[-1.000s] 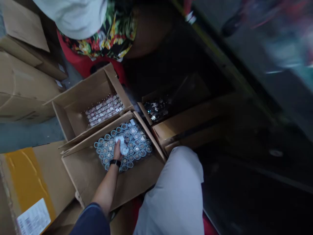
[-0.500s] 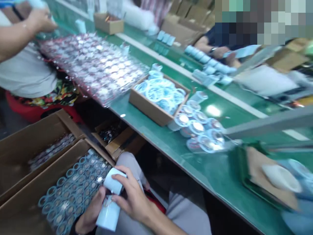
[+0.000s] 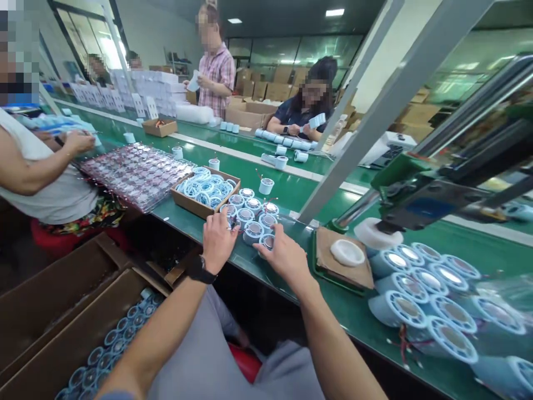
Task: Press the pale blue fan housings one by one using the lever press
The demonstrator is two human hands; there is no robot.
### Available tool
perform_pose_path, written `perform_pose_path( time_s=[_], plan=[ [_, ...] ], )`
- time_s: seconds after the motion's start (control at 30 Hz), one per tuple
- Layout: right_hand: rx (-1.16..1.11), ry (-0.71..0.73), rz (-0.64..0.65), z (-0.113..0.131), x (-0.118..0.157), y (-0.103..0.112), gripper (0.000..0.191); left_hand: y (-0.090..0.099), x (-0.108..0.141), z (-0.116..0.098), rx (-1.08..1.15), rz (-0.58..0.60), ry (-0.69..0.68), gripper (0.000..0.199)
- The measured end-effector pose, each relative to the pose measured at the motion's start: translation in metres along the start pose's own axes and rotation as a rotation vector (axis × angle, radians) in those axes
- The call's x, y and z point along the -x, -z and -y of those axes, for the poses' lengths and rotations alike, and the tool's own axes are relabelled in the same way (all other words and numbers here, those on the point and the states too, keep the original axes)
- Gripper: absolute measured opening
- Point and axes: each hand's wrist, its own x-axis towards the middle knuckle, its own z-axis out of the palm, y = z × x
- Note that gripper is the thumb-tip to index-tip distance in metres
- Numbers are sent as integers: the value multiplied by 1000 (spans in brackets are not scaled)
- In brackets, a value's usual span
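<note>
A cluster of light-blue cylinders with round metallic faces stands upright on the green table. At its left side my left hand has bent fingers and thumb against a cylinder, partly hidden by the fingers. My right hand has its thumb and forefinger around the nearest cylinder at the front right. Just behind the cluster stands a single cylinder with wires. A cardboard box of light-blue rings touches the cluster's left side.
A press with a white round pad stands to the right, beside more cylinders. Wired parts lie at the left. An open carton of cylinders is at the lower left. People sit and stand around the table.
The view has swung up and right. My hands have moved from two light-blue cylinders over my lap to the cluster on the table. Those two cylinders are no longer in my hands.
</note>
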Motion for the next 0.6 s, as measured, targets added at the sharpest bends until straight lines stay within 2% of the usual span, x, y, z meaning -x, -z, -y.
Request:
perform_pose_path(
  time_s=[0.03,0.1,0.17,0.23,0.3,0.33,0.43,0.5,0.53,0.6],
  plan=[
    [-18,37,-62,0,-1,-6,62,-9,-2,-2,-21,0,29,55],
    [-60,132,-302,-1,7,-20,63,-20,-1,0,27,-18,66,65],
    [-127,263,-564,-1,22,-33,54,-22,5,4,170,-29,48,78],
    [-200,427,-670,5,38,-44,40,-16,14,9,327,-5,-20,93],
    [-246,608,-607,17,46,-53,33,-6,24,14,434,27,-93,97],
    [-258,689,-547,24,46,-59,33,-2,30,18,470,23,-110,93],
    [-350,817,-342,46,34,-81,34,6,61,39,539,-124,-32,70],
    [-437,791,-223,57,23,-99,32,4,95,70,550,-260,93,57],
    [-471,766,-178,60,18,-108,32,1,115,92,534,-308,183,51],
    [-503,735,-113,61,9,-124,31,-5,156,153,437,-340,454,39]
  ],
)
